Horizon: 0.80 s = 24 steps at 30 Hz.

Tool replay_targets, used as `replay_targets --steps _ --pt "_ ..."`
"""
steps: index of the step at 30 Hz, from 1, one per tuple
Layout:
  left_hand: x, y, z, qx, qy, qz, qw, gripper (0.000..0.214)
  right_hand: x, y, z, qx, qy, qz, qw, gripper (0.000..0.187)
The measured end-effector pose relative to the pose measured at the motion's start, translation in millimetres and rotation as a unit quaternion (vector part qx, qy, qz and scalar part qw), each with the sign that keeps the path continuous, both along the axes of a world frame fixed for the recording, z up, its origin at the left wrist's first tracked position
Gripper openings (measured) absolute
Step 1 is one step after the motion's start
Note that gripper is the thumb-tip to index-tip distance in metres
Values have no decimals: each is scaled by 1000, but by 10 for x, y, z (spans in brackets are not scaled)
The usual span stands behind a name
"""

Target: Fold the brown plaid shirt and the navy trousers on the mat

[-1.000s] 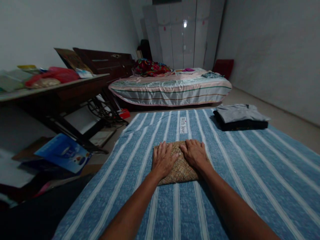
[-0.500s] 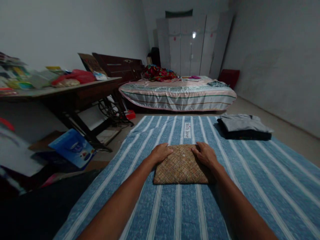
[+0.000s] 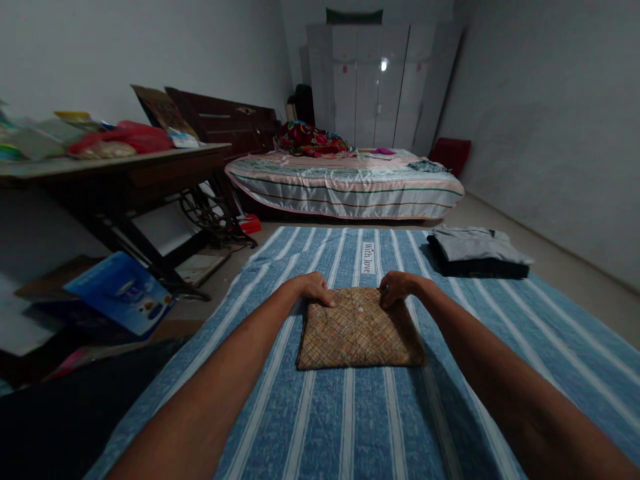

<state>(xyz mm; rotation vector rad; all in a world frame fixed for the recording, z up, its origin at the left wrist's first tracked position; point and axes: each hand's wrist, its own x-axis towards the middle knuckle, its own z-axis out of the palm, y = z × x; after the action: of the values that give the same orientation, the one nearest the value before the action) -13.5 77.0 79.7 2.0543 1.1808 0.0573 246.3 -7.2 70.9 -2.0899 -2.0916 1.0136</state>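
Note:
A folded brown checked cloth [image 3: 359,330] lies on a blue quilt with white stripes [image 3: 450,373]. My left hand [image 3: 313,288] curls its fingers over the cloth's far left corner. My right hand [image 3: 395,287] pinches the far edge near the right corner. Both forearms reach forward over the quilt.
A stack of folded grey and dark clothes [image 3: 475,250] sits on the quilt's far right. A low bed [image 3: 345,183] with striped cover lies beyond, white wardrobes [image 3: 375,80] behind it. A dark wooden table [image 3: 110,173] with clutter stands left, a blue box [image 3: 120,293] under it.
My hands went from lying flat on top of the cloth to its far edge, where the fingers have closed on the corners.

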Motion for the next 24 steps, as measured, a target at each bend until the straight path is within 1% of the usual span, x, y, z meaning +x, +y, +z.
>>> replay_targets --steps 2,4,7,9,12,17,19,21,23,24 --pt "3 21 -5 -11 11 -2 1000 31 24 45 13 -38 20 2 999 37" --pt "14 38 -17 -17 18 -7 1000 32 37 96 21 -69 33 5 997 44" --pt "46 64 -46 -24 27 -16 999 35 35 188 15 -95 33 17 995 51" --pt "66 80 -70 -27 31 -20 999 37 31 238 2 -90 30 30 995 48" --pt "80 84 -103 -35 31 -22 999 37 32 257 -10 -62 34 40 997 42" --pt "68 4 -91 -45 5 -16 999 42 8 141 2 -37 60 14 997 32" --pt "65 -58 -32 -53 -1 -18 998 40 -25 72 25 -35 78 4 996 28" --pt "64 -129 92 -54 -4 -25 998 39 -53 -1 94 -29 97 -3 995 25" --pt "61 -206 309 -47 -8 -37 998 40 -60 -82 248 -14 116 -4 993 24" --pt "58 -249 458 -42 -11 -42 998 41 -52 -131 366 -2 124 -1 992 24"
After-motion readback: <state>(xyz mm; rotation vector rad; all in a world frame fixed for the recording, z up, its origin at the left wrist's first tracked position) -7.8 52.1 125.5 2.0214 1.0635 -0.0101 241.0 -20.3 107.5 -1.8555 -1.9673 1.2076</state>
